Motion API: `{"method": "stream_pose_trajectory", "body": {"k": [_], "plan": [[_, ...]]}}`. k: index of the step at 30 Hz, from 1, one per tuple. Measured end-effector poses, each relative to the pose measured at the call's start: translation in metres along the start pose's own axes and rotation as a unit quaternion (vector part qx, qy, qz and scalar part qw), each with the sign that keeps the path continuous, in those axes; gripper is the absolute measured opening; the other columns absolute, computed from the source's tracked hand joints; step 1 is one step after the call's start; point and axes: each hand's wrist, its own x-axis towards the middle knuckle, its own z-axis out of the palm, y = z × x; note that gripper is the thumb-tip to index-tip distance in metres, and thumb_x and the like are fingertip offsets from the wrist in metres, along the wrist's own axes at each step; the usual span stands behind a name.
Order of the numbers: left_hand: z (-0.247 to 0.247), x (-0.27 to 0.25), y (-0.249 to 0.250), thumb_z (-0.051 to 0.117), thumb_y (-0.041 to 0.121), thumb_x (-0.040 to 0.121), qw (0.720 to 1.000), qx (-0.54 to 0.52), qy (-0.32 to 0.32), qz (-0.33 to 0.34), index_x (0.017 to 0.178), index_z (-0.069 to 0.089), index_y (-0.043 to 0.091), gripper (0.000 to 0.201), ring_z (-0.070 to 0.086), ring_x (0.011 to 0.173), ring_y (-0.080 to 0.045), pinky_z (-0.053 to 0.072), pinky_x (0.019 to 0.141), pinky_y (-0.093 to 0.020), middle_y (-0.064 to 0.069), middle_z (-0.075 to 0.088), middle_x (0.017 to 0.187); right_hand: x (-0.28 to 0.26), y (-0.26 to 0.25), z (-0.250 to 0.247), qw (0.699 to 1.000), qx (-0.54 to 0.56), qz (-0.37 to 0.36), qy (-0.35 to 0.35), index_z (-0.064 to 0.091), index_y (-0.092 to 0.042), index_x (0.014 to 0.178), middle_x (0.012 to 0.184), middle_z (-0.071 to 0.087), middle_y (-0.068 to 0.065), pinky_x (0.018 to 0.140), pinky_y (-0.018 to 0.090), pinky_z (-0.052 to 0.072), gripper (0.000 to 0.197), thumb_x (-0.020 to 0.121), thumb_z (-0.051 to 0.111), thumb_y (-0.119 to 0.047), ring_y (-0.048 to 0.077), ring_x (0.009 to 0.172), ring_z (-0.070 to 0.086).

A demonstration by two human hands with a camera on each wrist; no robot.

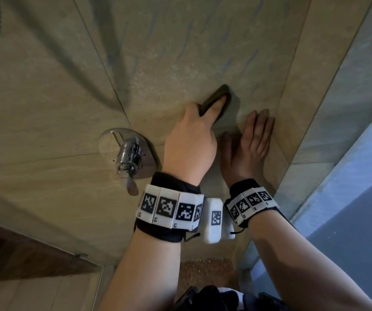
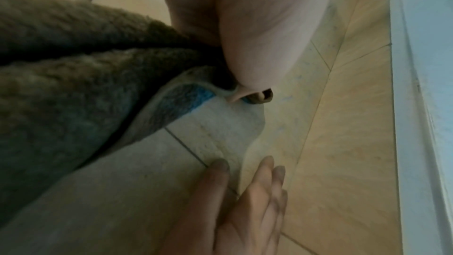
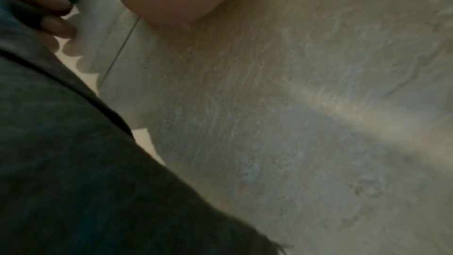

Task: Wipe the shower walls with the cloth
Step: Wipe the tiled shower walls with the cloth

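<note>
We are pressing the cloth (image 1: 216, 102) against the tiled shower wall (image 1: 180, 52) with the left hand (image 1: 189, 144). The fingers are curling over the bunched fabric and gripping it, with one finger lying along its top edge. The cloth is sitting on the wall above and to the right of the chrome mixer handle (image 1: 128, 160), close to the corner where the wall meets the pale blue surface at the right.

The right hand (image 1: 251, 144) is lying flat on the wall just beside the cloth, fingers straight and holding nothing. We judge that it is bracing the body.

In the left wrist view the cloth (image 2: 73, 84) is showing a thick, fluffy pile, dark with a blue patch. We judge it to be soft, light and limp, so it is folding wherever the hand is not backing it. A grip across the middle of the wad, with the palm spreading pressure behind it, is likely to keep the most fabric on the tile.

Faint blue streaks are showing on the wall above the cloth, so we judge that area to be not yet wiped. If the tile is wet, which we cannot tell, the flat right hand may slip.
</note>
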Motion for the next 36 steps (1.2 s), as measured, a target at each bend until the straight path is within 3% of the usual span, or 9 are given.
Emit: {"method": "stream_pose_trajectory", "body": {"k": [3, 6, 12, 15, 18, 22, 26, 30, 36], "plan": [[-0.014, 0.011, 0.0, 0.041, 0.009, 0.094, 0.998, -0.026, 0.06, 0.002, 0.151, 0.03, 0.031, 0.061, 0.053, 0.09, -0.031, 0.049, 0.073, -0.042, -0.014, 0.046, 0.116, 0.0, 0.0, -0.001, 1.0, -0.006, 0.009, -0.001, 0.021, -0.004, 0.146, 0.151, 0.028, 0.025, 0.118, 0.036, 0.004, 0.061, 0.1, 0.035, -0.043, 0.035, 0.141, 0.015], [-0.021, 0.018, 0.002, 0.041, 0.008, 0.094, 0.996, -0.017, 0.084, -0.001, 0.151, 0.028, 0.03, 0.063, 0.05, 0.088, -0.028, 0.046, 0.072, -0.039, -0.015, 0.045, 0.117, 0.0, -0.001, -0.002, 1.0, -0.009, 0.017, -0.014, 0.019, -0.005, 0.147, 0.152, 0.026, 0.024, 0.118, 0.033, 0.001, 0.063, 0.098, 0.04, -0.04, 0.034, 0.142, 0.013], [-0.008, 0.009, 0.002, 0.04, 0.011, 0.096, 1.0, 0.025, -0.006, 0.014, 0.15, 0.031, 0.035, 0.06, 0.05, 0.088, -0.029, 0.039, 0.066, -0.036, -0.011, 0.044, 0.116, 0.0, 0.001, -0.002, 1.0, -0.004, 0.003, -0.009, 0.021, -0.003, 0.145, 0.15, 0.027, 0.026, 0.118, 0.035, 0.003, 0.062, 0.1, 0.035, -0.042, 0.035, 0.141, 0.014], [-0.016, 0.013, 0.003, 0.041, 0.011, 0.095, 0.999, 0.026, 0.037, 0.015, 0.149, 0.032, 0.034, 0.059, 0.044, 0.081, -0.025, 0.037, 0.065, -0.035, -0.011, 0.045, 0.115, 0.001, -0.001, -0.003, 1.0, -0.007, 0.004, -0.006, 0.02, -0.004, 0.146, 0.151, 0.027, 0.025, 0.119, 0.033, 0.002, 0.062, 0.1, 0.036, -0.042, 0.035, 0.141, 0.014], [-0.024, 0.021, 0.007, 0.04, 0.01, 0.095, 0.997, 0.012, 0.076, 0.005, 0.151, 0.029, 0.031, 0.061, 0.049, 0.087, -0.029, 0.04, 0.069, -0.038, -0.014, 0.045, 0.117, 0.001, -0.003, -0.004, 1.0, -0.01, 0.02, -0.017, 0.014, -0.009, 0.148, 0.153, 0.024, 0.021, 0.117, 0.03, -0.002, 0.064, 0.098, 0.038, -0.04, 0.032, 0.141, 0.011], [-0.015, 0.014, 0.011, 0.04, 0.011, 0.095, 0.999, 0.023, 0.027, 0.014, 0.151, 0.028, 0.032, 0.061, 0.048, 0.083, -0.027, 0.037, 0.064, -0.036, -0.013, 0.045, 0.115, 0.001, -0.002, -0.003, 0.999, -0.014, 0.018, -0.023, 0.021, -0.004, 0.147, 0.152, 0.026, 0.024, 0.117, 0.031, -0.001, 0.063, 0.099, 0.035, -0.042, 0.033, 0.141, 0.012], [-0.013, 0.012, 0.012, 0.041, 0.008, 0.095, 0.999, -0.015, 0.037, 0.021, 0.151, 0.029, 0.029, 0.062, 0.052, 0.087, -0.032, 0.048, 0.071, -0.043, -0.015, 0.045, 0.115, 0.001, -0.002, -0.003, 0.999, -0.013, 0.017, -0.025, 0.019, -0.004, 0.147, 0.152, 0.024, 0.025, 0.118, 0.032, -0.001, 0.063, 0.1, 0.026, -0.046, 0.033, 0.141, 0.011], [-0.025, 0.027, 0.015, 0.039, 0.009, 0.096, 0.996, -0.004, 0.086, 0.012, 0.153, 0.025, 0.026, 0.061, 0.051, 0.09, -0.029, 0.038, 0.069, -0.033, -0.015, 0.045, 0.121, 0.001, -0.002, -0.005, 0.999, -0.016, 0.017, -0.032, 0.017, -0.004, 0.147, 0.152, 0.024, 0.024, 0.117, 0.031, -0.001, 0.064, 0.098, 0.037, -0.039, 0.034, 0.141, 0.011], [-0.017, 0.019, 0.015, 0.038, 0.01, 0.096, 0.999, 0.023, 0.006, 0.036, 0.15, 0.029, 0.034, 0.06, 0.049, 0.093, -0.032, 0.034, 0.068, -0.034, -0.012, 0.044, 0.116, 0.001, -0.003, -0.007, 0.999, -0.009, 0.016, -0.035, 0.021, 0.0, 0.147, 0.153, 0.023, 0.021, 0.117, 0.03, -0.003, 0.064, 0.097, 0.037, -0.036, 0.035, 0.14, 0.01]]}}
